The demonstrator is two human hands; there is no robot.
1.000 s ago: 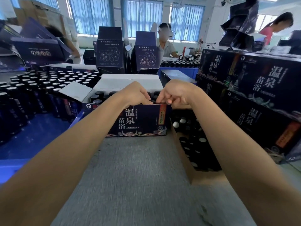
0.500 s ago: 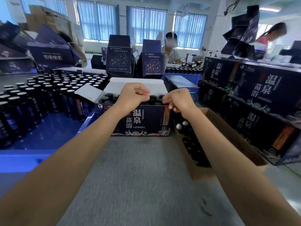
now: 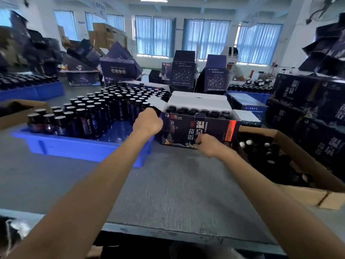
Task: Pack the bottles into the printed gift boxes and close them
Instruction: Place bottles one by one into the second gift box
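Note:
A dark printed gift box point(image 3: 179, 130) stands open on the grey table, its white lid flap point(image 3: 197, 101) tilted back. A row of dark bottles point(image 3: 197, 111) fills it. My left hand point(image 3: 148, 121) is closed on the box's upper left corner, beside the left side flap point(image 3: 155, 102). With its fingers curled, my right hand point(image 3: 209, 144) lies against the lower front face of the box; I cannot make out whether it grips anything.
A blue tray point(image 3: 74, 148) with several loose bottles point(image 3: 97, 111) sits left of the box. A brown carton point(image 3: 306, 191) of bottles stands at the right, with stacked closed gift boxes point(image 3: 308, 113) behind it. A person sits across the table behind upright boxes point(image 3: 183, 71).
Both hands were together at the top front edge of the box. The left has moved to the box's left corner, the right has dropped to the lower front. The view pulled back.

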